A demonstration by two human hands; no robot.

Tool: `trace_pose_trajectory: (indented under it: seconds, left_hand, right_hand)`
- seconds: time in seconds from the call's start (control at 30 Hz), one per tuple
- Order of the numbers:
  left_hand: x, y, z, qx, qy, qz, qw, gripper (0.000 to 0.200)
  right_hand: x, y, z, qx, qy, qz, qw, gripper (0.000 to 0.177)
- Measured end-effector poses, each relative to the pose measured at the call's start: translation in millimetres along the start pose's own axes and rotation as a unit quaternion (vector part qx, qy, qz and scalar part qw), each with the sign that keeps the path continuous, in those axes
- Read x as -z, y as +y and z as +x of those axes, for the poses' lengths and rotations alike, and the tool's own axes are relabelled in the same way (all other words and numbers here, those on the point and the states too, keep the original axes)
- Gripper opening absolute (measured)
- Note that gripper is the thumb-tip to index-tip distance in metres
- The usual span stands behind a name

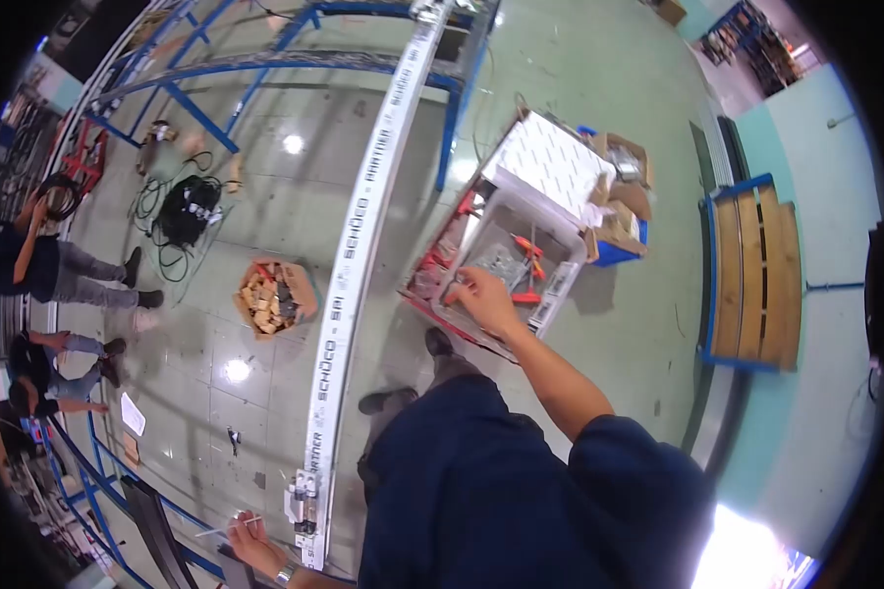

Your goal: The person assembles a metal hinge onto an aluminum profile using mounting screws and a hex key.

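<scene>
My left hand (250, 545), with a watch on its wrist, is at the lower left with its fingers closed on a thin light-coloured rod (213, 531). Close by, a metal fitting (304, 501) sits at the near end of a long profile (354, 245) wrapped in white printed film. My right hand (481, 297) reaches over a clear plastic bin (563, 231), its fingers bent together near the rim. Whatever they may hold is too small to make out. Inside the bin lie red-handled tools (528, 257) and clear plastic bags (496, 263).
Beyond the bin stand a white patterned board (550, 162) and cardboard boxes (619, 221). A carton of wooden blocks (270, 299) and a black bag with cables (189, 211) rest on the floor. Blue metal frames (295, 34) support the profile. Two people (44, 260) stand at left.
</scene>
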State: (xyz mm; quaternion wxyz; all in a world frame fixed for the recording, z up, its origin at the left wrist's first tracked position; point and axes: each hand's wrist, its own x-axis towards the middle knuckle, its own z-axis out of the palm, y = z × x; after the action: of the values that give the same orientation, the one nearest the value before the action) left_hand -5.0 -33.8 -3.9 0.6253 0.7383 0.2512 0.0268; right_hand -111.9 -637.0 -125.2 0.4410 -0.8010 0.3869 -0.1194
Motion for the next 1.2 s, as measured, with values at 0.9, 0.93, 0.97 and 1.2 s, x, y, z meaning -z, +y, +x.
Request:
trace_pose_trajectory:
  seconds: [0.9,0.93,0.97,1.2]
  left_hand:
    - [-138.2,66.7,-91.6,-0.029,-0.085,-0.134,0.987,0.021]
    - [-137.1,64.8,-93.1,-0.021,-0.086,-0.149,0.985,0.02]
    - [-135.6,62.2,-95.3,-0.015,-0.088,-0.163,0.983,0.019]
    - [-119.8,45.4,-112.8,-0.019,-0.022,-0.142,0.989,0.017]
  right_hand:
    - [-10.5,164.2,107.0,0.011,-0.097,-0.452,0.886,0.022]
    - [-7.7,160.9,110.4,0.002,-0.117,-0.452,0.884,0.022]
    - [-5.5,159.5,111.9,-0.009,-0.137,-0.451,0.882,0.022]
    - [5.8,174.1,103.1,0.082,-0.091,-0.398,0.909,0.018]
